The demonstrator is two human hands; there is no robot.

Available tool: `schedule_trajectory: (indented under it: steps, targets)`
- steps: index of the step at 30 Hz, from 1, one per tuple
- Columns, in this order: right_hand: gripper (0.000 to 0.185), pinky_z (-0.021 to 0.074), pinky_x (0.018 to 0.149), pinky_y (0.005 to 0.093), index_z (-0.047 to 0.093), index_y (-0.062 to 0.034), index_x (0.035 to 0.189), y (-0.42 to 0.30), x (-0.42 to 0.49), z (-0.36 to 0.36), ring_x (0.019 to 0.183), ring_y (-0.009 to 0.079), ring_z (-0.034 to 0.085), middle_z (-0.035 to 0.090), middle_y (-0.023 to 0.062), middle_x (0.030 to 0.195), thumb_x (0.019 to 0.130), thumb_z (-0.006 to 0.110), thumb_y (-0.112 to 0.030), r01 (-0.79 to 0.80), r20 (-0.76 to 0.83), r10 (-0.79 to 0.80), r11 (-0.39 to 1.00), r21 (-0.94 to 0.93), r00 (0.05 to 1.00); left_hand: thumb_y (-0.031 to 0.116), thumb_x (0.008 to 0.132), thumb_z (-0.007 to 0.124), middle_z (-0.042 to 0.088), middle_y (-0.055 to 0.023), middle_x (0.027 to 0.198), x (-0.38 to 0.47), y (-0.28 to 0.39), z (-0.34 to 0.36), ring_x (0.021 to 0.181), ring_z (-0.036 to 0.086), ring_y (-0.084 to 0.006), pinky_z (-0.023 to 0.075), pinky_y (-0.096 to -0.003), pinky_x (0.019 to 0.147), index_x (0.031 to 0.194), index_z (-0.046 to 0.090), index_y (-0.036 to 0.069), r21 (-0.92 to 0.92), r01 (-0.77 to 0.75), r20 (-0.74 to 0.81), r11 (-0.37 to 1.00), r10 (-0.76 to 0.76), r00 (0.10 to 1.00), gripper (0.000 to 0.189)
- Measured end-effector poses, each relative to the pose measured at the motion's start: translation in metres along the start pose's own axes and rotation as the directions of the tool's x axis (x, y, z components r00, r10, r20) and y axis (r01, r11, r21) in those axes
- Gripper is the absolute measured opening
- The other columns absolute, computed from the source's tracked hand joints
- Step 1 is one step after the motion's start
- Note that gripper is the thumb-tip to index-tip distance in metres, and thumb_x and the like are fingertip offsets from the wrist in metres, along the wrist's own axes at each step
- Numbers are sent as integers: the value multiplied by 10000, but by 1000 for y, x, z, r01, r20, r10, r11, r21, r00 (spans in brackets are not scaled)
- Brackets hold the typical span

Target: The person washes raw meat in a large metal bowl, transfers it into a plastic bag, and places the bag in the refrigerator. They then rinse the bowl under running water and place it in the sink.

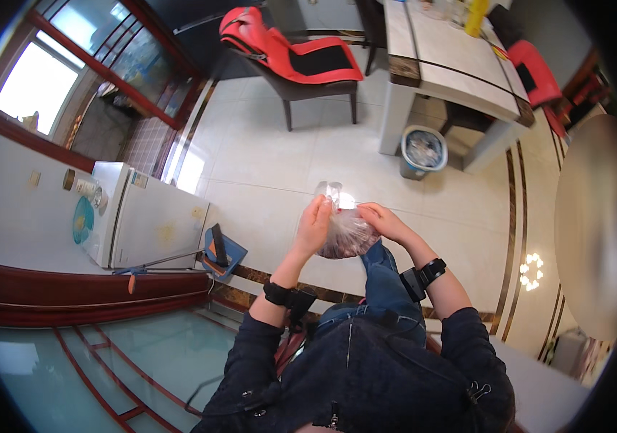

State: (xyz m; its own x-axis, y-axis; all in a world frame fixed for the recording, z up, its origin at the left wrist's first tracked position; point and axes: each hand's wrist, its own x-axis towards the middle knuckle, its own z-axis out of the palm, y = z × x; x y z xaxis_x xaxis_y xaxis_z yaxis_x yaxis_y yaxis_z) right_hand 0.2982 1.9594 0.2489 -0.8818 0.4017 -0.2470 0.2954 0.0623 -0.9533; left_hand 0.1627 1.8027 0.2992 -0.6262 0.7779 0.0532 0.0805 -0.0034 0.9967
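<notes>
A clear plastic bag (347, 235) with dark reddish contents hangs between my hands, in front of my body and above the tiled floor. My left hand (314, 224) grips the gathered neck of the bag, with loose plastic sticking out above the fist. My right hand (381, 219) is at the bag's upper right side, its thumb and fingers closed on the plastic. What exactly lies inside the bag cannot be told. Each forearm wears a black strap with a small device.
A lined waste bin (423, 152) stands by the leg of a marble-topped table (452, 81). A chair with a red seat cover (325, 59) is ahead. To the left are a small white fridge (157, 222) and a blue dustpan (232, 251) with a broom.
</notes>
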Motion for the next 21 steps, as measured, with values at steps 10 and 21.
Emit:
schedule_trajectory:
  steps: [10,21]
  targets:
    - [314,443,800,409,581,-64,1013,-85,211,88,997,329,510,536,155,1067,806,595,-300,740,761,-473,672,-13,443,221,917,398,454,-81,692,200,-48,-224,689,447,-166,396,-309,667,798,462,19,79,293,-610,953,-186,770,243]
    - [430,440,810,345,498,-42,1158,-236,670,291,1049,248,494,513,151,1137,896,480,-382,617,360,-536,770,-162,764,190,944,389,375,19,678,365,-14,-527,568,325,-63,285,-216,505,796,412,97,-391,-165,-802,905,-247,543,176]
